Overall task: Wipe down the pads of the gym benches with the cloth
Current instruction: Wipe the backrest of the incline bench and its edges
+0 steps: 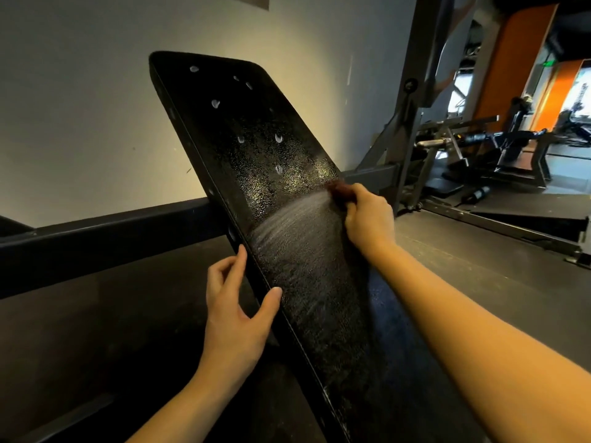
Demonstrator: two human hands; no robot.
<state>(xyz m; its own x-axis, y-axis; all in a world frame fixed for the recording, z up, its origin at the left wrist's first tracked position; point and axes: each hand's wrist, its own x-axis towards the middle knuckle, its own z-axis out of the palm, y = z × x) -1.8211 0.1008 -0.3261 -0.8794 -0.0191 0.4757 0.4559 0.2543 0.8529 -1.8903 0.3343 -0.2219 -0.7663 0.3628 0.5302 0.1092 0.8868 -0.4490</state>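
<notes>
The left hand [238,302] holds the near left edge of the tilted black pad [256,148], its grip curled round the rim, thumb on the face. Farther up, at the right edge, the right hand [367,219] has its grip bunched round a dark reddish cloth [340,190] pressed to the pad, beside pale wet streaks [287,225]. White droplets [216,103] dot the far end.

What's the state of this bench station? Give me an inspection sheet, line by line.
Surface: black pad, inclined; smeared streaks mid-pad, white blobs unwiped on the upper part.
Job's things: dark reddish cloth, pressed on the pad's right edge.
Clutter: dark cylinder on the floor at right; too small to identify.
Hands: right hand grips the cloth; left hand holds the pad's left edge, thumb on its face.
Cables: nothing seen.
Surroundings: pale wall, steel frame beam, more gym machines at right.
</notes>
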